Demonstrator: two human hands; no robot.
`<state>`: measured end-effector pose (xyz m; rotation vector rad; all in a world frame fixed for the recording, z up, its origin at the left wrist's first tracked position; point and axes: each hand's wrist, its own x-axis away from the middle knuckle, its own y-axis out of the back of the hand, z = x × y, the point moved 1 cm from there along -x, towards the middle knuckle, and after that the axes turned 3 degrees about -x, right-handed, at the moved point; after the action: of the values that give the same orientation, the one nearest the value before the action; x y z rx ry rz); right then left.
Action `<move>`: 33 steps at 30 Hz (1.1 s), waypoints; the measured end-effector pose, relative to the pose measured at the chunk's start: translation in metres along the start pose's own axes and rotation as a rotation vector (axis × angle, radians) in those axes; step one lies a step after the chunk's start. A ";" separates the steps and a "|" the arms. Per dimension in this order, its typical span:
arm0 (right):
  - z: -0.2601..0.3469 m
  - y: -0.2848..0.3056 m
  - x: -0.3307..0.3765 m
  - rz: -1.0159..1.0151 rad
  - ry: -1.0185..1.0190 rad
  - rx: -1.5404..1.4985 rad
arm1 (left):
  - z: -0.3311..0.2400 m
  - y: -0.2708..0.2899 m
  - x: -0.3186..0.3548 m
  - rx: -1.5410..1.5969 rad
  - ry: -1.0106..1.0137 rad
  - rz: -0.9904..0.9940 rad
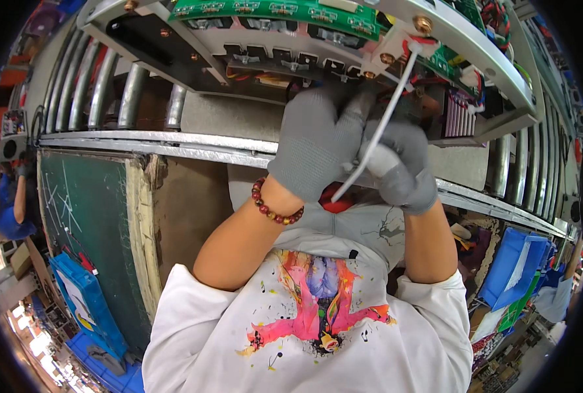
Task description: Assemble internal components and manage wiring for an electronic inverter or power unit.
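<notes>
My left hand [314, 141], in a grey glove, reaches up to the near edge of a metal equipment chassis [517, 92]. Its fingertips run into shadow beneath the chassis parts, so their grip is hidden. Beside it, my right hand [406, 170], gloved too and slightly blurred, has its fingers curled; what they hold is not clear. A long white cable tie [386, 118] slants down from red wire at the chassis, passing between my hands and across the right fingers. A green circuit board [278, 14] and black components [295, 60] sit inside the chassis.
Under the chassis, a roller conveyor [101, 88] with a metal rail [206, 145] crosses in front of me. A green board [85, 229] and a blue tray [88, 308] are at left. A blue bin [514, 265] stands at right. Another person [13, 209] is far left.
</notes>
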<state>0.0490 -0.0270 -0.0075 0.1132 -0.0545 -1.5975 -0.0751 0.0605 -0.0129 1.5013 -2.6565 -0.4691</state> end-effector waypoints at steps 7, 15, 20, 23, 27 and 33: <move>-0.025 0.014 0.047 -0.109 0.338 0.260 | 0.041 0.062 0.033 -0.287 -0.381 -0.415; -0.050 -0.024 -0.016 -0.452 0.347 1.030 | 0.069 0.056 0.008 -0.783 -0.488 -0.179; -0.050 -0.030 -0.025 -0.730 0.381 1.090 | 0.069 0.050 -0.005 -0.655 -0.459 -0.255; -0.074 -0.031 -0.029 -0.893 0.441 0.914 | 0.060 0.042 -0.008 -0.602 -0.488 -0.323; -0.073 -0.028 -0.022 -0.883 0.404 1.045 | 0.058 0.042 -0.009 -0.755 -0.449 -0.321; -0.059 -0.029 -0.026 -0.722 0.281 1.166 | 0.068 0.043 -0.013 -0.844 -0.377 -0.443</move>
<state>0.0275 0.0021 -0.0686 1.3814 -0.7974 -2.0458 -0.1173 0.1085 -0.0638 1.7473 -1.8164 -1.7643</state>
